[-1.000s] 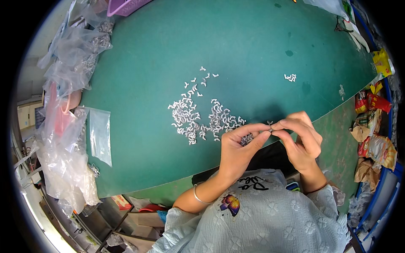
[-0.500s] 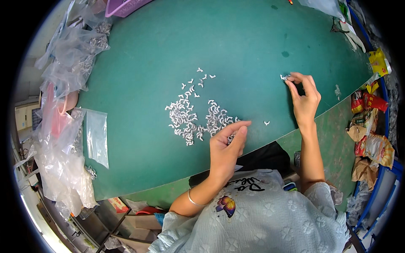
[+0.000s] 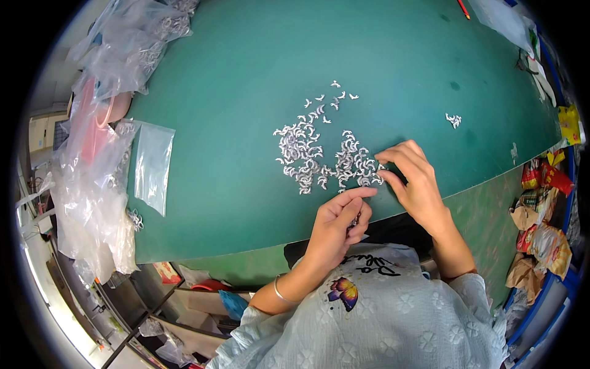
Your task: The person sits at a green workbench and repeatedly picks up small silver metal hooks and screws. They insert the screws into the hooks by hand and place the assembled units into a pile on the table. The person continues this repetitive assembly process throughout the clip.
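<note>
Small curved silver metal pieces (image 3: pixel 299 147) lie in a loose pile on the green table, with a second dense patch (image 3: pixel 349 161) to its right. My right hand (image 3: pixel 415 183) is at the right edge of that patch, its thumb and fingertips closed about a small piece there. Just below the patch, my left hand (image 3: pixel 338 226) is curled with its index finger stretched to the right; silver pieces show inside its bent fingers. Farther right sits a separate small cluster of the same pieces (image 3: pixel 453 120). Several single pieces are scattered beyond the main pile.
Along the left table edge lie clear plastic bags (image 3: pixel 92 209) with metal pieces, a pink container (image 3: pixel 114 109) and a flat clear bag (image 3: pixel 153 166). A red pencil-like stick (image 3: pixel 463 9) lies at the far edge. Colourful packets (image 3: pixel 541 246) hang or lie beyond the right edge.
My right hand has come back leftward from the small cluster, leaving the pieces there, to the near pile. My left hand's fingers now show curled around pieces. The whole view has shifted somewhat.
</note>
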The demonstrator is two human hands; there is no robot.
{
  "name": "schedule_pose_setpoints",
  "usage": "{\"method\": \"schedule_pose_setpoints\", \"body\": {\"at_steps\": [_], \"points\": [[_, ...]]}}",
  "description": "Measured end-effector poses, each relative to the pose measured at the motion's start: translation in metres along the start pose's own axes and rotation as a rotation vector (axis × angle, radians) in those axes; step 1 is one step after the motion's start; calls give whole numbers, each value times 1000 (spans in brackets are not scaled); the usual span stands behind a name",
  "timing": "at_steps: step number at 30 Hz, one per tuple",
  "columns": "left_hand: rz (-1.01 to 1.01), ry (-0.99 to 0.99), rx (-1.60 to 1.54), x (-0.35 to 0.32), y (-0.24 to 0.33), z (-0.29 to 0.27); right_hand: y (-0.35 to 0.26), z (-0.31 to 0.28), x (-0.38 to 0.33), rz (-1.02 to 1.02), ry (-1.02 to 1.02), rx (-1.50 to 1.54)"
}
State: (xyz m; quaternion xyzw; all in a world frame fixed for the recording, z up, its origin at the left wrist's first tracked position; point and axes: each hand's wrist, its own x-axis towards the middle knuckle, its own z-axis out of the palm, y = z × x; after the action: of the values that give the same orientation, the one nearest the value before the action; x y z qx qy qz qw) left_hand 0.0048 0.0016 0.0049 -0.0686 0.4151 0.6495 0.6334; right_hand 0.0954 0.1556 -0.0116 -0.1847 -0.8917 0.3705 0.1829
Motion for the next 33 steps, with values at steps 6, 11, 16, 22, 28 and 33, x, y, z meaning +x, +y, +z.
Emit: {"method": "schedule_pose_setpoints", "body": {"at_steps": [6, 11, 16, 22, 28, 33], "points": [[-27, 83, -159, -4, 4, 2, -3, 1, 3, 71, 84, 95], [78, -10, -62, -4, -8, -13, -12, 6, -4, 175, 145, 321], [20, -5, -48, -4, -2, -10, -22, 14, -9, 41, 192, 573], [40, -42, -98, -5, 1, -9, -26, 14, -12, -163, 105, 545], [218, -28, -46, -7, -2, -8, -32, 12, -16, -71, 112, 532], [289, -75, -75, -7, -5, -5, -39, 14, -22, 35, 149, 688]]}}
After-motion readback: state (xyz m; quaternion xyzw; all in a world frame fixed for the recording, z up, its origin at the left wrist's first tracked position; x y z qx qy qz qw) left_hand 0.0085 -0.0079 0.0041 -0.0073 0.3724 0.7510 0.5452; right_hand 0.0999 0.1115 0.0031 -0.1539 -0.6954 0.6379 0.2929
